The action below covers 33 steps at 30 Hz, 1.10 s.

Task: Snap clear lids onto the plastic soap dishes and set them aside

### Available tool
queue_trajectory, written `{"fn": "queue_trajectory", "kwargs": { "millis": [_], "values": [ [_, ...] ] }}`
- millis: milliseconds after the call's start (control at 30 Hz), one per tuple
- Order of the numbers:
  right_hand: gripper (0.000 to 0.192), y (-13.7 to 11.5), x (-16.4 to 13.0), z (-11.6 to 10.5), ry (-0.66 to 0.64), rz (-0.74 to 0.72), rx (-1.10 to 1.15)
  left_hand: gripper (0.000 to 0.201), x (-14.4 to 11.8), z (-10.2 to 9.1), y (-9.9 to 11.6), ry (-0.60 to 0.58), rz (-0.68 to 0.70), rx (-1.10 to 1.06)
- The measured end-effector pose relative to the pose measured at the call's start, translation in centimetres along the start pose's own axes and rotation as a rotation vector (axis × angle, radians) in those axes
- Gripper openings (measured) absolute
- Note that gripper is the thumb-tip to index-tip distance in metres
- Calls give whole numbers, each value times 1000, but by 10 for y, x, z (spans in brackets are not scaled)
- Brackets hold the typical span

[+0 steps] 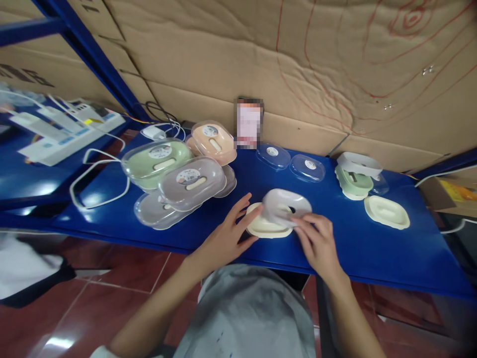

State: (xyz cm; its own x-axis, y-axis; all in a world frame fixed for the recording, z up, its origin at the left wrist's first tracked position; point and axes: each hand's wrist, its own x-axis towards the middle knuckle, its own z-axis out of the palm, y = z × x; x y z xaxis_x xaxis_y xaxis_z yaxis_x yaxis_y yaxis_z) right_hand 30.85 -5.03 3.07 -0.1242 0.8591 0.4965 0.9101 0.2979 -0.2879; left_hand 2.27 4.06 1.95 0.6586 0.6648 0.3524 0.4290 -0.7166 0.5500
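Note:
My right hand pinches the near right edge of a pale grey oval tray that has a dark slot in it. This tray is tilted over a cream oval base on the table. Whether the two touch, I cannot tell. At the left side of the cream base is my left hand, fingers spread around its edge and nothing gripped. Beyond them lie two clear oval lids with round stickers.
Lidded oval boxes in green, grey and peach are piled at left. Right stand green and white parts and a cream base. A blurred-out phone-like screen leans on the cardboard. Left: a power strip.

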Motion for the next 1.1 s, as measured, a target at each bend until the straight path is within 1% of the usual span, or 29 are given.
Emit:
{"fn": "queue_trajectory", "kwargs": {
  "millis": [67,167,233,300,367,433,500,533,600,667,733,833,933,1000,1100],
  "values": [
    [41,-12,6,5,-75,-121,38,79,1,0,-2,9,31,29],
    [39,-25,14,12,-133,-215,26,63,2,2,-6,9,72,86],
    [38,-28,16,12,-152,-249,-6,55,2,4,-8,8,69,105],
    [35,-23,17,9,-189,-282,6,53,2,6,-10,4,60,113],
    [35,-7,24,3,-226,-298,38,52,2,6,-9,-4,60,113],
    [38,21,39,-1,-216,-273,46,51,1,4,-7,-12,64,105],
    [46,57,60,0,-146,-173,1,52,1,3,-4,-25,49,91],
    [51,75,71,3,-114,-98,-36,53,1,2,-3,-32,36,82],
    [59,105,90,12,-122,102,-162,52,0,1,-3,-48,2,61],
    [62,124,99,21,-123,228,-212,54,0,0,-4,-54,-45,28],
    [63,132,98,24,-103,248,-173,65,0,0,-6,-54,-101,-25],
    [61,127,89,14,-88,201,-86,92,1,0,-9,-47,-163,-113],
    [49,106,83,0,-56,132,38,113,2,1,-10,-43,-218,-157],
    [46,85,81,-4,-78,25,137,123,2,2,-11,-48,-255,-175],
    [55,49,76,1,-210,-213,207,125,1,3,-10,-46,-262,-192]
  ]
}}
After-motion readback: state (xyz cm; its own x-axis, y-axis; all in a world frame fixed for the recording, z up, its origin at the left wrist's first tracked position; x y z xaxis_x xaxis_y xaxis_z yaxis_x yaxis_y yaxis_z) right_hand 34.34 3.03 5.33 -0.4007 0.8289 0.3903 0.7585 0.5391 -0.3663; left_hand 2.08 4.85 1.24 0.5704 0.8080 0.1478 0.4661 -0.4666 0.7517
